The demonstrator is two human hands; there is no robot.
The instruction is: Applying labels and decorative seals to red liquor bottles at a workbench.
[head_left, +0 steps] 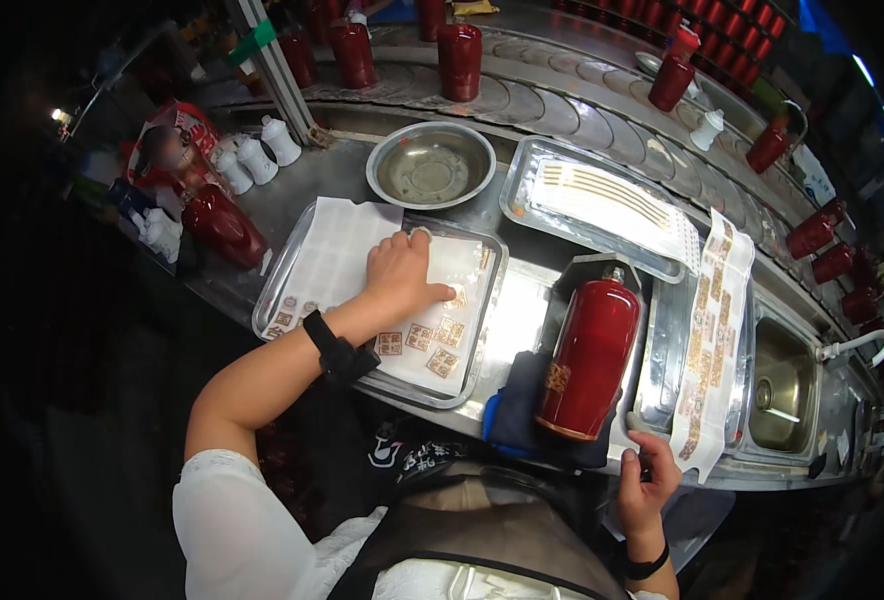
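My left hand (399, 272) rests on a white backing sheet (424, 372) in a metal tray (500, 300). Its fingers are apart, and the thumb reaches a small gold label (457, 297). Several square gold labels (420, 336) lie below that hand. On the right, my right hand (646, 485) hovers apart from the base of a glossy red bottle (597, 345), fingers loosely bent and nothing visible in them. The bottle lies tilted in a cradle over dark cloth (517, 405), neck pointing away from me, with a gold label near its lower left edge.
A metal basin (374, 180) stands behind the label tray. Beyond the bottle, another tray (522, 215) holds gold strips. A long label sheet (707, 340) hangs over a tray beside a sink (777, 385). Red bottles (460, 62) stand on a conveyor (542, 100); white caps (280, 140) are at left.
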